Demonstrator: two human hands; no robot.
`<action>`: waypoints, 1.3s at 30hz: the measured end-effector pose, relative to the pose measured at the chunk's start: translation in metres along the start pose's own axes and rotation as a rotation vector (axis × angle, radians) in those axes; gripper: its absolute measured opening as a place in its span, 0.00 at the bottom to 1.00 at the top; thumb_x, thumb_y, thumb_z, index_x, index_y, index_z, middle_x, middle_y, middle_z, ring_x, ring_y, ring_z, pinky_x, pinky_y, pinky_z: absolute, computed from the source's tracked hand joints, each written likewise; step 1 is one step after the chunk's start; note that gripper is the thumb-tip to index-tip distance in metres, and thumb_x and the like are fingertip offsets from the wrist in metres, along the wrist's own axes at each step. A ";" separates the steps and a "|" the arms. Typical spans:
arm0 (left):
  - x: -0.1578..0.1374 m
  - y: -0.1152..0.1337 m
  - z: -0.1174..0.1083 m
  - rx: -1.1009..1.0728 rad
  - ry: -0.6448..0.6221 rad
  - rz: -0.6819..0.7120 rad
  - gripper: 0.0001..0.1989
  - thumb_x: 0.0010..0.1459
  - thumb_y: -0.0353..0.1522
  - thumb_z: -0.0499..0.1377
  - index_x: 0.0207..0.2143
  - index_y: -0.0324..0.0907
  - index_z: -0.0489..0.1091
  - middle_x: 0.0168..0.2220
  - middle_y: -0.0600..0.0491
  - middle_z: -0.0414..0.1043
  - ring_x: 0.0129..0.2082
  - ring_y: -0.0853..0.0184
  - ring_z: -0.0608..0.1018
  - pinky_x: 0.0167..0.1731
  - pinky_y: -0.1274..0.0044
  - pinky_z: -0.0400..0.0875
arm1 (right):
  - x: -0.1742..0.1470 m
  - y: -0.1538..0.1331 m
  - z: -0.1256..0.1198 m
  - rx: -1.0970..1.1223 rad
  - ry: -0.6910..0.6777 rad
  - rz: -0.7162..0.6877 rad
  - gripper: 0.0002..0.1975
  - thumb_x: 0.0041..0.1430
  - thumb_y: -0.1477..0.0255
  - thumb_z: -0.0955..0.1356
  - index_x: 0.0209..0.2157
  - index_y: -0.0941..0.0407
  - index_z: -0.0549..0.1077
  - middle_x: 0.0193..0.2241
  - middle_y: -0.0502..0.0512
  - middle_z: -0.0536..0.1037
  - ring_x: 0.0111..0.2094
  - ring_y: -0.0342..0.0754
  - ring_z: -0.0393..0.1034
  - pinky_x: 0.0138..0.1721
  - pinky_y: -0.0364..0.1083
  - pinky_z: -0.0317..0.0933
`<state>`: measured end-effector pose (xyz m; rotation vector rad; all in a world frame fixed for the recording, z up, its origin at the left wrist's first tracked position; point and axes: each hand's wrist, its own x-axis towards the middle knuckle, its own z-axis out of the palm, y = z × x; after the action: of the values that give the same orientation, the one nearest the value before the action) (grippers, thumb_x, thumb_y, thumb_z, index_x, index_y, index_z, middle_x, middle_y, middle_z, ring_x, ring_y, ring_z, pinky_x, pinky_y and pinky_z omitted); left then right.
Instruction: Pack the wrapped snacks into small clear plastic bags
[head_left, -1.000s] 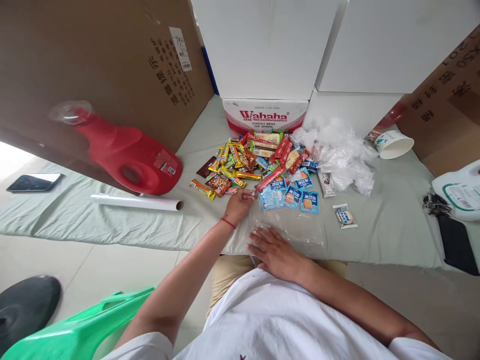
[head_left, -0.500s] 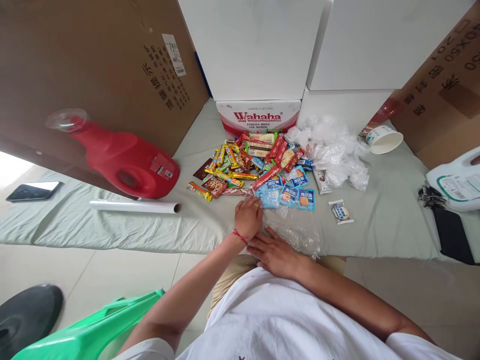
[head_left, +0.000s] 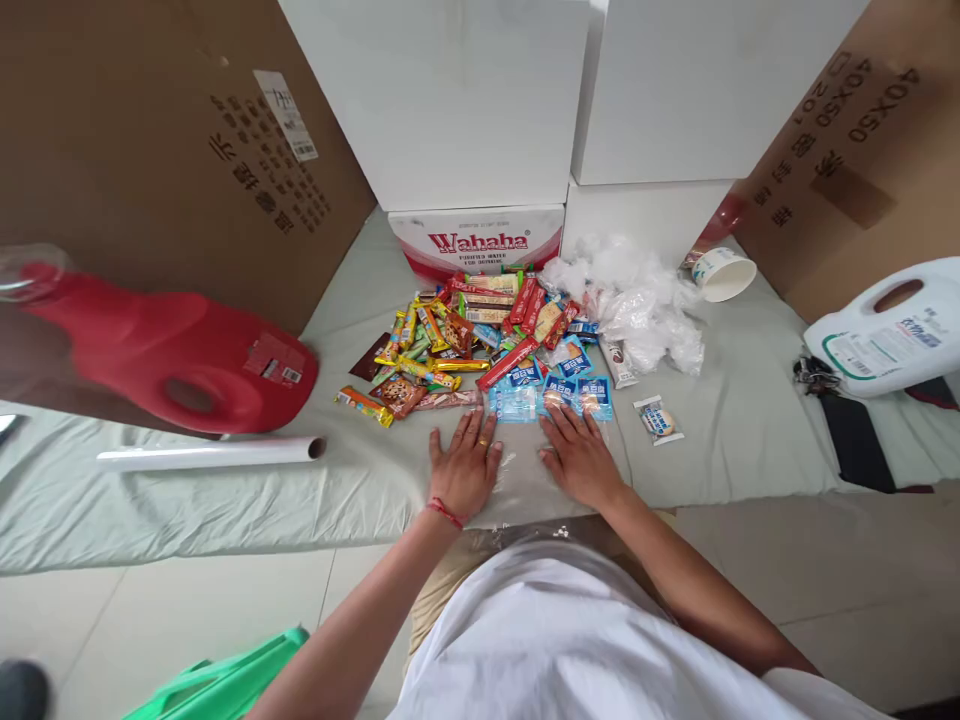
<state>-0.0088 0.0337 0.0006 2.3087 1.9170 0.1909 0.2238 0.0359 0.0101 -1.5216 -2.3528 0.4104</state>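
Clear plastic film point(head_left: 519, 495) lies on the near edge of the worktop point(head_left: 379, 490), between and partly beneath the person's hands, its glints running to the edge and over it. The left hand point(head_left: 461, 468) is palm down with fingers spread, holding nothing, its tips at the near side of a pink wrapped bar point(head_left: 448, 399); whether they touch it, I cannot tell. The right hand point(head_left: 581, 458), also flat and loosely fanned, grips nothing, and its fingertips overlap the lower edges of the blue packets point(head_left: 516, 405).

Half a second ago the hands met near the edge; now they are apart, side by side, the right one further forward. That would seem to leave the film pressed flat from both sides, with neither hand grasping.

Beyond the packets, a heap of wrapped snacks point(head_left: 459, 350) blocks the way back to the Wahaha box point(head_left: 480, 240). Crumpled plastic bags point(head_left: 637, 305) crowd its right, with a tipped paper cup point(head_left: 724, 276) behind. A wrapped biscuit point(head_left: 658, 420) lies alone near the right hand. Well to the left are a white tube point(head_left: 202, 453) and a red jug point(head_left: 135, 345).
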 end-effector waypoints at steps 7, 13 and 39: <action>-0.001 -0.027 -0.005 0.010 -0.037 0.084 0.30 0.72 0.43 0.44 0.73 0.48 0.55 0.75 0.46 0.51 0.73 0.53 0.59 0.71 0.46 0.43 | 0.031 0.047 -0.020 0.017 -0.105 -0.079 0.21 0.70 0.67 0.64 0.60 0.57 0.75 0.64 0.63 0.72 0.65 0.58 0.64 0.66 0.58 0.58; -0.001 -0.024 -0.006 0.015 -0.063 0.085 0.33 0.71 0.48 0.48 0.74 0.48 0.53 0.75 0.45 0.51 0.74 0.51 0.57 0.72 0.47 0.40 | 0.145 0.021 -0.082 -0.184 -0.059 -0.043 0.16 0.71 0.70 0.61 0.47 0.57 0.80 0.43 0.62 0.81 0.51 0.57 0.70 0.51 0.51 0.63; -0.003 -0.027 -0.005 -0.094 -0.030 0.088 0.32 0.71 0.47 0.47 0.73 0.46 0.56 0.74 0.45 0.52 0.74 0.54 0.58 0.72 0.49 0.36 | 0.354 0.024 -0.068 -0.426 -0.131 -0.097 0.27 0.57 0.72 0.72 0.58 0.63 0.72 0.54 0.70 0.74 0.57 0.65 0.63 0.55 0.58 0.60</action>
<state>-0.0359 0.0354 0.0004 2.3223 1.7549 0.2488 0.1336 0.3741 0.0981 -1.5825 -2.7331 -0.0205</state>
